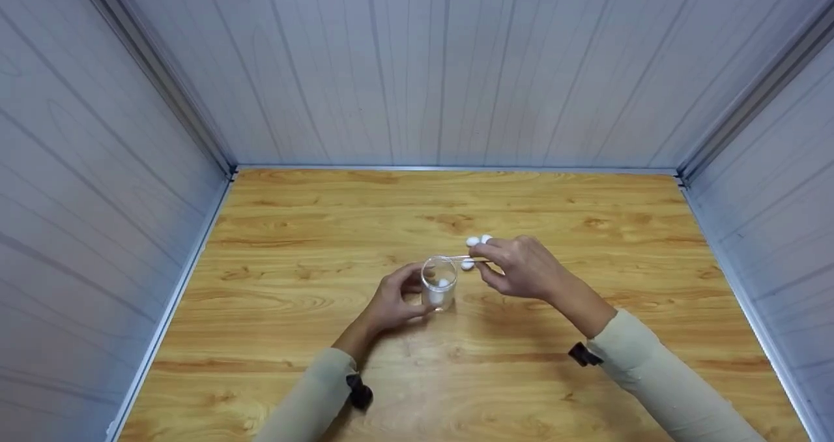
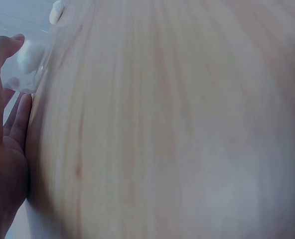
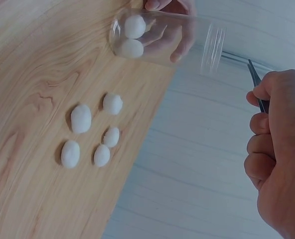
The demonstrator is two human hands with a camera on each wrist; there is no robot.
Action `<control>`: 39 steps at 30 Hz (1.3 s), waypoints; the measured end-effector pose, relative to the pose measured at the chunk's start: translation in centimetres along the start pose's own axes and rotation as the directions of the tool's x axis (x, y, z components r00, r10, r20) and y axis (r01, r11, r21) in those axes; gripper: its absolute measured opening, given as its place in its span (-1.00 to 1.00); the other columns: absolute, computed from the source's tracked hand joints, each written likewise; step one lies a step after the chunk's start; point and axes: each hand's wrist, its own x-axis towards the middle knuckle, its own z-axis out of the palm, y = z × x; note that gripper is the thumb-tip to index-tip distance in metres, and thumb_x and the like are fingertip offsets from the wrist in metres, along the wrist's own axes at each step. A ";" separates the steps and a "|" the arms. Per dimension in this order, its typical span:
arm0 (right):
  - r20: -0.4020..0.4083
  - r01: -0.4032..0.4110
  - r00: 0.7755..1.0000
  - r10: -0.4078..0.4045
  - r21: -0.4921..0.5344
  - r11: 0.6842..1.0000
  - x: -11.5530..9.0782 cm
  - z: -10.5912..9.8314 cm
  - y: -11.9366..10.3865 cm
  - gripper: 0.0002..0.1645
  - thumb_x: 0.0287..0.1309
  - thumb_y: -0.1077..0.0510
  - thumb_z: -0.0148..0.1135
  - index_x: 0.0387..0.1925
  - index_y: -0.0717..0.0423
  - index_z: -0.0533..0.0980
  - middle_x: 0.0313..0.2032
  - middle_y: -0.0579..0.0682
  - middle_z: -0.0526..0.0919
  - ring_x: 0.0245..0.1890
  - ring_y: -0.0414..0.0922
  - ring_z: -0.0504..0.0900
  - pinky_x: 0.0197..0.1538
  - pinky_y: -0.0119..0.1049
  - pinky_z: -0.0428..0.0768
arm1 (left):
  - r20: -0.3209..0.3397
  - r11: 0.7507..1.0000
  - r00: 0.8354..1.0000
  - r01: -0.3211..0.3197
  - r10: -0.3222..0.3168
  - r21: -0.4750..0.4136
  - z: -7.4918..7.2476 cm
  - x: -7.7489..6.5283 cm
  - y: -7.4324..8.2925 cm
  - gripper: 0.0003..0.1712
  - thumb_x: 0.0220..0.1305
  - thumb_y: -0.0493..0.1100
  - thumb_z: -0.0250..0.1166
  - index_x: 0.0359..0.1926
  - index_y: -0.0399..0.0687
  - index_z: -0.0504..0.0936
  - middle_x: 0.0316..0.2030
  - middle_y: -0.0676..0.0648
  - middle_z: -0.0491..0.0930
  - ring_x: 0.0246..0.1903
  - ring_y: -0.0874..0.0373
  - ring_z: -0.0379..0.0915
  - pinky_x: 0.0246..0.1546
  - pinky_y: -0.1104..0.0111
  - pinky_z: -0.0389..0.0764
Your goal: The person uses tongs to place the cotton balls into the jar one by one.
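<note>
Grips glass jar (image 1: pixel 438 283) in left hand (image 1: pixel 396 300), pinches empty tweezers (image 3: pixel 255 79) in right hand (image 1: pixel 526 270); counts two white balls (image 3: pixel 134 27) in, five loose balls (image 3: pixel 81 118) apparently left on bench (image 1: pixel 273 266), toward far edge.

The desk (image 1: pixel 326 214) is patterned with brown, streaked grain over honey yellow, bordered at its far edge by a silvery strip (image 1: pixel 456 167). Beyond its edges, pale blue-grey walls (image 1: pixel 417 70) are ruled with darker lines. Plain white is shown by the balls (image 3: pixel 80 118); the glass (image 3: pixel 162 45) is colourless. Dark tweezers (image 3: pixel 254 77) are seen in the right wrist view. The sleeves (image 1: pixel 658 370) are coloured pale beige, the wrist pieces (image 1: pixel 359 393) black.
</note>
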 end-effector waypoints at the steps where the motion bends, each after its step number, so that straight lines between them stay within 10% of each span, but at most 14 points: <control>1: -0.002 0.002 1.000 -0.002 -0.001 1.000 -0.1 0.0 0.1 -0.76 0.29 0.25 0.52 -0.02 0.11 0.72 -0.37 -0.02 0.83 -0.68 -0.29 0.36 -0.66 -0.34 0.45 | -0.001 1.000 1.000 -0.001 0.001 0.002 0.0 0.0 0.0 -0.17 0.19 -0.35 0.68 0.46 -0.36 0.57 0.26 -0.38 0.75 0.26 -0.32 0.74 0.32 0.15 0.86; 8: -0.025 0.004 1.000 -0.003 0.003 1.000 -0.8 0.2 1.0 -0.55 0.21 0.33 0.52 0.15 0.15 0.75 -0.25 0.01 0.90 -0.68 -0.33 0.32 -0.65 -0.40 0.39 | -0.010 1.000 1.000 -0.003 0.003 0.009 0.1 0.0 0.2 -0.21 0.19 -0.34 0.68 0.42 -0.35 0.59 0.26 -0.37 0.76 0.25 -0.30 0.75 0.30 0.20 0.86; 22: 0.016 -0.091 0.996 0.091 0.010 0.996 -2.3 0.1 3.1 -0.76 0.28 0.37 0.45 -0.06 0.10 0.74 -0.30 0.04 0.90 -0.66 -0.40 0.20 -0.56 -0.53 0.16 | -0.006 1.000 1.000 0.009 -0.009 0.013 0.0 0.0 0.1 -0.20 0.21 -0.34 0.68 0.45 -0.30 0.60 0.26 -0.35 0.76 0.27 -0.29 0.74 0.32 0.19 0.85; 31: 0.096 -0.176 0.979 0.179 -0.033 0.984 -3.4 0.0 4.2 -0.83 0.38 0.30 0.44 -0.03 0.14 0.75 -0.22 0.09 0.93 -0.59 -0.12 0.68 -0.55 -0.23 0.64 | 0.000 1.000 1.000 0.001 -0.001 0.014 0.0 -0.1 -0.2 -0.20 0.22 -0.33 0.67 0.45 -0.30 0.59 0.29 -0.35 0.74 0.28 -0.30 0.73 0.32 0.17 0.85; 39: 0.113 -0.182 0.976 0.187 -0.054 0.982 -3.3 0.1 4.4 -0.84 0.40 0.27 0.44 -0.03 0.16 0.75 -0.24 0.09 0.92 -0.57 -0.10 0.70 -0.54 -0.19 0.67 | 0.002 1.000 1.000 0.027 -0.027 0.011 0.0 0.0 0.1 -0.20 0.20 -0.35 0.67 0.45 -0.29 0.60 0.26 -0.35 0.76 0.28 -0.27 0.73 0.33 0.16 0.85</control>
